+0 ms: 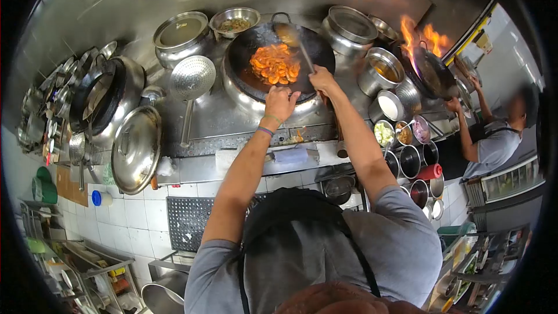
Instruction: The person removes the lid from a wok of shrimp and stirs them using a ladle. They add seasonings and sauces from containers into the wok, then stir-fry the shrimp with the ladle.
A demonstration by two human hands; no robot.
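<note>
A dark wok [318,47] sits on the stove in front of me. Orange-red, sauced pieces of food [274,65], which look like prawns, lie in it left of the middle. My left hand [281,104] is closed at the wok's near rim; its fingertips are partly hidden. To its right, my right hand [322,79] is wrapped around the handle of a ladle [306,55]. The ladle's bowl is tilted over the far part of the wok, sauce-stained and slightly blurred.
A perforated skimmer [192,78] and a lidded pot [181,32] stand left; another lidded pot [352,26] stands right. A metal bowl [235,21] is behind. At far right, a co-worker [494,139] holds a flaming wok [429,72]. Ingredient containers [410,161] line the near right.
</note>
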